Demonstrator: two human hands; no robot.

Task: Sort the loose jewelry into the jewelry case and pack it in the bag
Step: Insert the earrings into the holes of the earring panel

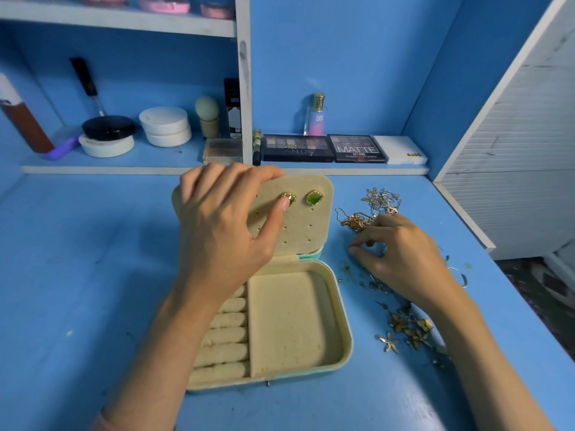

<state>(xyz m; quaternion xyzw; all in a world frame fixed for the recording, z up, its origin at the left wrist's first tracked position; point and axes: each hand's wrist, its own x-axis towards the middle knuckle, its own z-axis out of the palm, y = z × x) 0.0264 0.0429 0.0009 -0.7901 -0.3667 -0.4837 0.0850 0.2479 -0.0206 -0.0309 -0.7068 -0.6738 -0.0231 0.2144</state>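
While open — case lid [306, 223] (two earrings [314, 198])

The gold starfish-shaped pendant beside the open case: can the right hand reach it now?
Probably yes. The gold starfish-shaped pendant lies uncovered on the blue table, close beside the right forearm; the right hand only needs to draw back. The left hand, holding the beige earring panel, is not in the way.

Cool, even, fairly bright light from above leaves only a soft shadow under the right hand [404, 259] on the blue painted tabletop [77, 275], which carries a dull sheen near the lower right. The wide lens bows the white shelf board [124, 20] and the white slatted panel [513, 181] at the edges, and the pink round pots [161, 3] along the top are blurred.
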